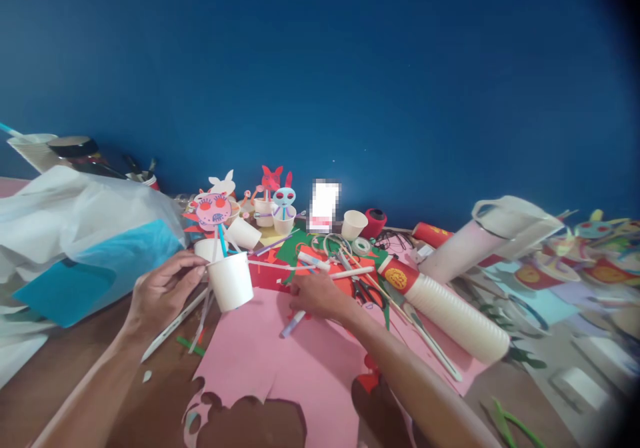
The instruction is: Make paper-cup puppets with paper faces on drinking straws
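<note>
My left hand (167,288) pinches at the left side of a white paper cup (233,283), thumb and fingers close to its rim. From the cup rises a blue straw (222,241) bearing a pink paper face (213,209) with red eyes. A narrow paper strip (270,265) stretches from the cup toward my right hand (316,295), whose fingers are curled. Out from under that palm sticks a white marker with a purple end (293,325), over a cut sheet of pink paper (250,348). My right fingertips are partly hidden.
Several paper-cup puppets, such as a light-blue rabbit (285,198), stand behind. To the right lie black-handled scissors (370,293), a long stack of paper cups (450,315) and a pale bottle (463,245). A white plastic bag (85,198) is at left.
</note>
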A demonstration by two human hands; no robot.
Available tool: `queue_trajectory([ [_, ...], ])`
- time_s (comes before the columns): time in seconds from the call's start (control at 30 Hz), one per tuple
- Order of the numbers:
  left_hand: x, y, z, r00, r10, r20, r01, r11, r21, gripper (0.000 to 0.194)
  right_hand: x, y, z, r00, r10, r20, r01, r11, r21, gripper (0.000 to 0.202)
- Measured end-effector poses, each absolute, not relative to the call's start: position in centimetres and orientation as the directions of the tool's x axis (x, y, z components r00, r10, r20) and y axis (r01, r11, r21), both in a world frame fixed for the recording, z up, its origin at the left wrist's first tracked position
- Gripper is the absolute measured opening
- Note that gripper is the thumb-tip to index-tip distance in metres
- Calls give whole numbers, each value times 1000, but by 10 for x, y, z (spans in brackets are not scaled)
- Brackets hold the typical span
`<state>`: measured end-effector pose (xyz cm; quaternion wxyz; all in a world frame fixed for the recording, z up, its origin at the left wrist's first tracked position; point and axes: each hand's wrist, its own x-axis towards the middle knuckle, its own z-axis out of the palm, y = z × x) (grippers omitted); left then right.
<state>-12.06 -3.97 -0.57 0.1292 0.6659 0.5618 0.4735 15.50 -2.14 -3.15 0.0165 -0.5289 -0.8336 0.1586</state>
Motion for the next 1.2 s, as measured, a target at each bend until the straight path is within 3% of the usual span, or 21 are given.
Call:
queue_trajectory([
  [0.3,-118,-37,-8,-112,855,506,570,-362,738,15,171,-16,-14,-460,880,-113,862,413,-295,17],
  [0.57,-121,-37,-10,-97,867,489,612,-335,716,14,154,-24,-27,-465,872,-153,875,428,-226,15],
  [0.83,-122,-35,-14,-113,875,470,615,-310,725,15,179,0,-7,-300,954,29,934,299,-195,18],
  [1.2,-121,-36,-10,-117,860,497,618,-329,714,16,187,26,-8,-153,976,158,927,197,-320,16],
])
